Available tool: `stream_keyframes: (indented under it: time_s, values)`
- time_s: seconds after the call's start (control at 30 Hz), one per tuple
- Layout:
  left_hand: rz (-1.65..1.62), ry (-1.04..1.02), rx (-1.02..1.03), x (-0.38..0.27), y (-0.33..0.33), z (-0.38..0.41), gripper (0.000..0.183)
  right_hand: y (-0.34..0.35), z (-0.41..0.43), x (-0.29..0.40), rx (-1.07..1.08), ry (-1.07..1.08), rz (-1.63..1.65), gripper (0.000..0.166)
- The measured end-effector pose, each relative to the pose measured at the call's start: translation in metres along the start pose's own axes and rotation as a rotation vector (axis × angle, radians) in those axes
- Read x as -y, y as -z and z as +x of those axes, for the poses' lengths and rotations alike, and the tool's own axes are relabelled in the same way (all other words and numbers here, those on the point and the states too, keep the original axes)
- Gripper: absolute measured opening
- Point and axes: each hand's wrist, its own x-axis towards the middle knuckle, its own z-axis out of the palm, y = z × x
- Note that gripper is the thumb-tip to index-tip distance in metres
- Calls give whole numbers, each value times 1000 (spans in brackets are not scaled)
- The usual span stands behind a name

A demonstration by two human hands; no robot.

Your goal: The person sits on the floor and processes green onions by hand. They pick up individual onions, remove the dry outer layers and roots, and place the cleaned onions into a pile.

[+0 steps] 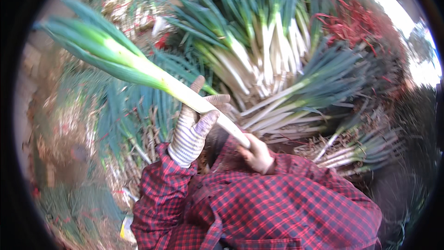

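A large leek or Welsh onion point(138, 64) slants across the view, its green leaves at the upper left and its white root end at the lower right. My left hand point(196, 121), in a striped, soiled knit glove, supports the white stalk, with the thumb over it and fingers behind and beyond it. My right hand point(256, 154), without a glove, grips the stalk's lower end close to my chest. In front of me stands a fan of similar stalks point(274, 48), white ends towards me. More stalks point(288, 111) lie just right of my hands.
Bundles of green stalks point(138, 111) with red ties fill the left side. Red plastic twine point(347, 24) lies tangled at the upper right. A smaller group of stalks point(350, 156) rests on dry peelings to the right. A white and yellow object point(127, 229) is at the lower left.
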Motion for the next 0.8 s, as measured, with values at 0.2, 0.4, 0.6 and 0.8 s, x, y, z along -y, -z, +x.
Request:
stream_keyframes:
  time_s: [0.2,0.4,0.6,0.8]
  values:
    - [394,17,130,-13,-17,7,85,11,16,-24,-273,-52,556,29]
    - [337,136,-330,4,111,-51,53,44,62,-101,-471,-285,687,25]
    - [100,36,-1109,27,301,-209,27,85,102,-226,-205,-967,861,48]
    - [-148,304,-1460,131,402,-327,47,108,105,-259,-80,-1178,349,70]
